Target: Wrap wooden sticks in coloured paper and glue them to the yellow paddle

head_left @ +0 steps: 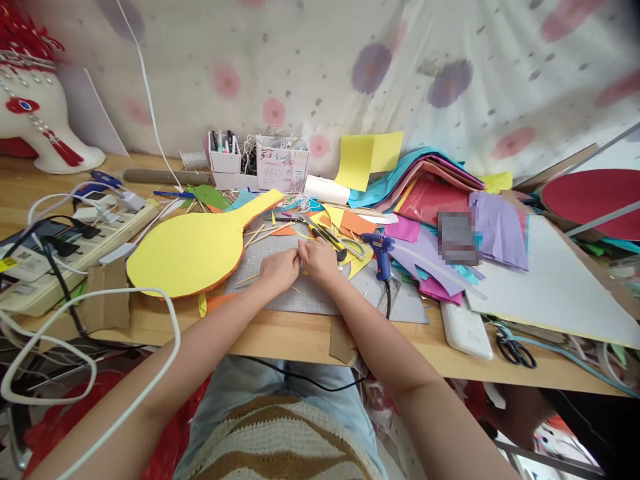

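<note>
A thin wooden stick (249, 279) lies on the grey cutting mat (320, 297), poking out from under the left hand (279, 268). The right hand (320, 258) sits just beside the left, and the two meet at the fingertips over the middle of the mat. Each grip is closed, the fingers curled in tight and pinched together. What sits between them is hidden by the knuckles, so we cannot tell what they pinch.

To the left of the mat we find a big yellow paddle-shaped card (190, 250), its handle pointing up and away. Just beyond the right hand lies a yellow-handled cutter (327, 237), and near it a blue glue gun (381, 252) with its cord dropping over the edge of the table (290, 339). Farther right spreads a heap of coloured paper (435, 193) (pink, purple, teal and red sheets, all overlapping). Black scissors (515, 348) rest near the front edge on that side. On the far left we see a power strip (65, 247) with plugs in it.
</note>
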A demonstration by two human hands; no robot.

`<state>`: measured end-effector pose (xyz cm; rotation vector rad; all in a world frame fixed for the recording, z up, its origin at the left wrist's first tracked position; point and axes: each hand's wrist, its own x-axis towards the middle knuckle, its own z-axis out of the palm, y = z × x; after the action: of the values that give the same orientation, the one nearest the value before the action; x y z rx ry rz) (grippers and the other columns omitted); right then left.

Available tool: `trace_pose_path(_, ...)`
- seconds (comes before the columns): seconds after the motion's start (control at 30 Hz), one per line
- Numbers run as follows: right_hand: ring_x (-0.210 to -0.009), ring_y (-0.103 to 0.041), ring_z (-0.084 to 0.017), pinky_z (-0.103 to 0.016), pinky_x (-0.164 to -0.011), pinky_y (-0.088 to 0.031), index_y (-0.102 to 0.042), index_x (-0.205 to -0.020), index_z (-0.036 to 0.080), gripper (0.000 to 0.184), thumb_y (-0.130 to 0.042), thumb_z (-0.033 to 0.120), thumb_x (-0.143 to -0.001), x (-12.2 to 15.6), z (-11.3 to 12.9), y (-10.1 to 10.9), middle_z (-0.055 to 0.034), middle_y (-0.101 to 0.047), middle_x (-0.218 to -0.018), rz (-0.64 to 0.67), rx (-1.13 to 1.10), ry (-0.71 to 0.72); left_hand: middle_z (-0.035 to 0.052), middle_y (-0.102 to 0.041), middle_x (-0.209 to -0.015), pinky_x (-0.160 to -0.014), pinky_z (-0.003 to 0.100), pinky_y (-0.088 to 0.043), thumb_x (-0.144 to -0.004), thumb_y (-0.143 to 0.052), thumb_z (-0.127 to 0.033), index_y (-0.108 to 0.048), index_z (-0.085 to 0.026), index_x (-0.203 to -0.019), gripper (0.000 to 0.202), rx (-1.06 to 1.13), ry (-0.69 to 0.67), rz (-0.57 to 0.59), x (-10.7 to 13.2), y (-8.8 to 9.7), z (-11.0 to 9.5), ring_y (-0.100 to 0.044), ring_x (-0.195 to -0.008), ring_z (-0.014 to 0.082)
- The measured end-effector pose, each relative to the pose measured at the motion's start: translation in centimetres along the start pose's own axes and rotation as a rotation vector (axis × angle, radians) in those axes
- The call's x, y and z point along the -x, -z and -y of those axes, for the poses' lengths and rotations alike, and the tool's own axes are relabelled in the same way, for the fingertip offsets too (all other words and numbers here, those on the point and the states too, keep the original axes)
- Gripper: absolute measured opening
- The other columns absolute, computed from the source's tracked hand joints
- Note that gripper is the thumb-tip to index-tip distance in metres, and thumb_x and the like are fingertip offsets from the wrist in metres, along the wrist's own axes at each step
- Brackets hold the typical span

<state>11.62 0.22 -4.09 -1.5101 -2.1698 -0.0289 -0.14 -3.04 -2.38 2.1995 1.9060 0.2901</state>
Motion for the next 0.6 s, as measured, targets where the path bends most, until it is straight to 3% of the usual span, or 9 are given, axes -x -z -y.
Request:
trace_pose_path(0.1, -0.084, -0.053, -0.018, -0.027, -0.073, -0.037, -0.061, -0.087, 0.018, 0.034, -0.033, 0.038, -0.089, -0.3, -1.0, 0.9, -0.0074, -0.062, -0.088, -0.062, -0.048, 0.015, 0.0078, -0.066, -0.09, -0.068, 0.033, -0.042, -0.088, -0.024, -0.034, -0.058, -0.021, -0.093, 0.037, -0.015, 0.016, -0.025, -0.5, -0.1, 1.2, -0.061, -0.083, 0.0233)
trace_pose_path(0.17, -0.089, -0.052, -0.019, -0.028, -0.075, -0.037, -0.058, -0.095, 0.017, 0.029, -0.037, 0.036, -0.088, -0.6, -2.2, 1.5, -0.0084, -0.06, -0.094, -0.086, -0.052, -0.076, 0.0068, -0.066, -0.091, -0.068, 0.032, -0.041, -0.088, -0.026, -0.031, -0.058, -0.02, -0.092, 0.033, -0.021, 0.012, -0.057, -0.7, -0.1, 1.7, -0.06, -0.085, 0.0226)
trace_pose_path(0.27, -0.092, -0.051, -0.023, -0.032, -0.079, -0.037, -0.057, -0.097, 0.016, 0.024, -0.044, 0.03, -0.083, -0.9, -4.1, 2.0, -0.0107, -0.058, -0.096, -0.064, 0.021, -0.207, 0.006, -0.065, -0.092, -0.069, 0.031, -0.04, -0.088, -0.027, -0.029, -0.057, -0.02, -0.092, 0.032, -0.014, -0.006, -0.122, -0.7, 0.0, 2.0, -0.059, -0.086, 0.0214)
trace_pose_path(0.37, -0.097, -0.049, -0.026, -0.036, -0.084, -0.036, -0.056, -0.1, 0.014, 0.031, -0.049, 0.036, -0.08, -0.8, -5.0, 1.9, -0.0136, -0.057, -0.1, -0.002, 0.101, -0.265, 0.0058, -0.064, -0.092, -0.071, 0.029, -0.039, -0.089, -0.025, -0.03, -0.057, -0.02, -0.094, 0.034, 0.001, 0.016, -0.172, -0.3, 0.3, 1.9, -0.058, -0.088, 0.0202)
trace_pose_path(0.47, -0.101, -0.047, -0.029, -0.038, -0.083, -0.037, -0.054, -0.104, 0.012, 0.043, -0.053, 0.044, -0.075, -0.6, -4.9, 1.9, -0.0165, -0.054, -0.104, 0.082, 0.157, -0.346, 0.0051, -0.064, -0.093, -0.07, 0.028, -0.039, -0.09, -0.023, -0.033, -0.057, -0.023, -0.098, 0.036, 0.015, 0.027, -0.189, 0.1, 0.6, 1.9, -0.058, -0.089, 0.0195)
trace_pose_path(0.6, -0.1, -0.049, -0.028, -0.038, -0.082, -0.038, -0.053, -0.103, 0.013, 0.038, -0.052, 0.036, -0.074, -0.4, -4.2, 2.0, -0.0156, -0.053, -0.105, 0.094, 0.118, -0.403, 0.0057, -0.066, -0.088, -0.066, 0.029, -0.038, -0.09, -0.021, -0.035, -0.056, -0.023, -0.097, 0.038, -0.006, 0.046, -0.144, 0.4, 0.6, 1.9, -0.06, -0.082, 0.0209)
